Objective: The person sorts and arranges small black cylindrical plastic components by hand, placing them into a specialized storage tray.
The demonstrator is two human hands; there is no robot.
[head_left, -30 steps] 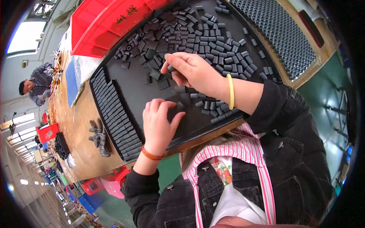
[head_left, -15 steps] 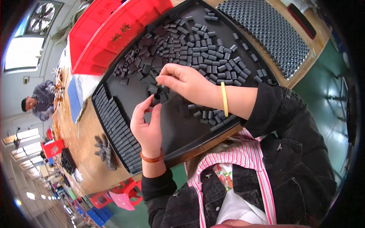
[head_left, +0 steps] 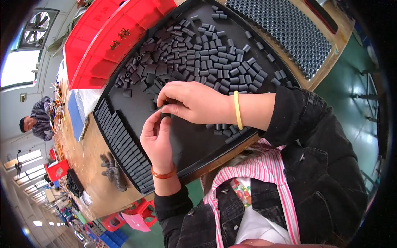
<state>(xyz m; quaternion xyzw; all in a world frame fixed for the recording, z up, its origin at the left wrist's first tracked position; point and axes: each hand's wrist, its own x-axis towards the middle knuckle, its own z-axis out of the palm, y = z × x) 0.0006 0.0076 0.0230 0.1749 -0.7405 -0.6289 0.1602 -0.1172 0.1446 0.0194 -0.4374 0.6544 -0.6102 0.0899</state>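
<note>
My left hand (head_left: 158, 142) pinches a short black tube (head_left: 165, 115) between thumb and fingertips, over the black tray (head_left: 188, 146). Right above it, my right hand (head_left: 200, 101) has its thumb and bent fingers closed at the tube's upper end. Whatever those fingertips may hold is hidden. Beyond both hands, many loose black tubes (head_left: 225, 68) lie scattered across the tray. Along its left side, similar black tubes (head_left: 126, 142) lie packed in neat rows.
Red bins (head_left: 120, 37) stand against the tray's far left edge. A block of upright metal-looking cylinders (head_left: 285, 33) sits at the far right. A grey glove (head_left: 113, 171) lies on the wooden table (head_left: 97, 186). Another person (head_left: 39, 120) is at the far left.
My right hand has come down and left, so its fingertips now meet the tube in my left hand. The tube's open end, visible before, is now mostly covered.
</note>
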